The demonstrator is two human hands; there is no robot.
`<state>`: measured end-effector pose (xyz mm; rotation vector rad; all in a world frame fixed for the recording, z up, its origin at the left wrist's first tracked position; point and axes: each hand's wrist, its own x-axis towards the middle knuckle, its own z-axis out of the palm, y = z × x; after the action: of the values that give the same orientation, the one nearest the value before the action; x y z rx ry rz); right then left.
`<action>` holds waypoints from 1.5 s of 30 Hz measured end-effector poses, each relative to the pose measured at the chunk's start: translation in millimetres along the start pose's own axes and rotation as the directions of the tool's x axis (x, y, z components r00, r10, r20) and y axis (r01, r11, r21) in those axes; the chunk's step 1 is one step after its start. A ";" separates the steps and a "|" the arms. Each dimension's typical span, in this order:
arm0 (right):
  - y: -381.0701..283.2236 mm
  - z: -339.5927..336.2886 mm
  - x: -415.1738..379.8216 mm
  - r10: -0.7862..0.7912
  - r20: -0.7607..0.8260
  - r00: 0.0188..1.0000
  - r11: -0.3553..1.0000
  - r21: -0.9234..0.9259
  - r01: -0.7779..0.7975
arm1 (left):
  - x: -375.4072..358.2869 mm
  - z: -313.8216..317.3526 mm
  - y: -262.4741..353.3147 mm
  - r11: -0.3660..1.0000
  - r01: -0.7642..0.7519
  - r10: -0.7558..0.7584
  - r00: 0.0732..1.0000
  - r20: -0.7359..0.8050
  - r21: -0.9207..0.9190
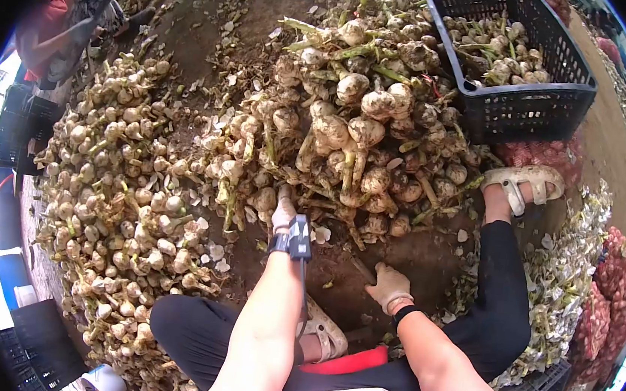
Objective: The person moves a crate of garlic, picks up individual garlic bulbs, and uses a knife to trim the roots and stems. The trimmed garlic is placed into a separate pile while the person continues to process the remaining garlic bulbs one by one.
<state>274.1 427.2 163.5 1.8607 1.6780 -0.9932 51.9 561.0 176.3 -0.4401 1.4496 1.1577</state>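
Observation:
My left hand (283, 212), in a pale glove, reaches to the near edge of a big heap of garlic bulbs (364, 129) with stems and soil on them. Its visible fingers stretch forward against the bulbs, and part of the hand is hidden behind a small dark device (299, 238) strapped to the wrist. My right hand (391, 288), also gloved, is closed around a knife (363, 269) whose thin blade points up and left over the bare soil, apart from the heap.
A black plastic crate (528, 111) partly filled with garlic stands at the back right. Trimmed bulbs (123, 207) spread along the left. Red net sacks (608, 299) and a pile of stalk scraps (564, 287) lie right. Another person (61, 32) sits at the upper left.

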 end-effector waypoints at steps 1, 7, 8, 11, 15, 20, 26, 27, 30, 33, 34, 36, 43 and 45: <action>0.1 3.9 3.0 -0.032 -0.007 0.999 0.999 0.017 0.032 | 18.4 -4.0 -5.3 0.987 -0.056 0.060 0.998 -0.022 0.148; -20.6 -30.7 -19.0 -0.116 0.095 0.989 0.984 0.146 0.101 | -16.2 -4.1 -5.3 0.999 0.021 -0.017 0.996 0.088 -0.045; -23.6 -39.8 -20.7 -0.118 0.164 0.979 0.982 0.166 0.090 | -6.4 -5.6 -7.4 0.961 0.086 -0.044 0.986 0.158 -0.263; -21.1 -75.1 -50.4 -0.074 0.129 0.989 0.950 0.310 0.031 | -18.3 -13.7 0.3 0.936 0.198 -0.074 0.919 0.386 -0.292; -9.5 -131.7 -113.0 -0.115 0.091 0.989 0.866 0.497 0.055 | 11.5 -23.0 -6.1 0.936 0.074 0.014 0.969 0.247 -0.345; 5.7 -149.5 -165.6 -0.230 0.014 0.973 0.171 0.985 0.026 | 72.3 -36.9 -27.3 0.874 0.260 -0.079 0.910 0.407 -0.410; 8.7 -164.1 -159.0 -0.350 -0.183 0.919 -0.034 0.983 0.182 | 124.2 -42.9 -36.6 0.960 0.259 -0.168 0.834 0.525 -0.105; 5.6 -169.3 -157.4 -0.263 -0.213 0.941 -0.013 0.976 0.217 | 125.4 -46.3 -37.8 0.993 0.092 -0.055 0.926 0.373 -0.080; 3.1 -171.2 -147.6 -0.219 -0.327 0.919 0.003 0.942 0.336 | 83.7 -40.4 -43.1 0.932 -0.360 0.354 0.928 0.116 0.034; 2.1 -152.3 -138.5 -0.231 -0.427 0.874 -0.052 0.903 0.427 | 19.8 -35.5 -28.5 0.864 -0.496 0.440 0.829 0.346 0.090; -1.3 -146.5 -137.0 -0.240 -0.493 0.836 -0.073 0.868 0.491 | 14.7 -32.4 -21.4 0.877 -0.464 0.370 0.818 0.440 0.125; -11.6 -143.6 -143.0 -0.231 -0.521 0.822 -0.117 0.854 0.508 | 4.2 -18.9 -14.6 0.887 -0.426 0.305 0.830 0.466 0.177; -6.7 -151.1 -141.0 -0.315 -0.619 0.720 -0.368 0.779 0.508 | -20.7 -2.9 -21.0 0.956 -0.294 0.252 0.820 0.515 0.001; -2.1 -157.0 -143.7 -0.224 -0.699 0.680 0.025 0.693 0.721 | -84.4 -3.4 -9.9 0.905 -0.425 0.320 0.712 0.625 0.021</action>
<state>305.2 448.3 372.9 2.2433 2.3122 -2.6952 79.9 525.2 248.1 0.3600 1.0550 1.3255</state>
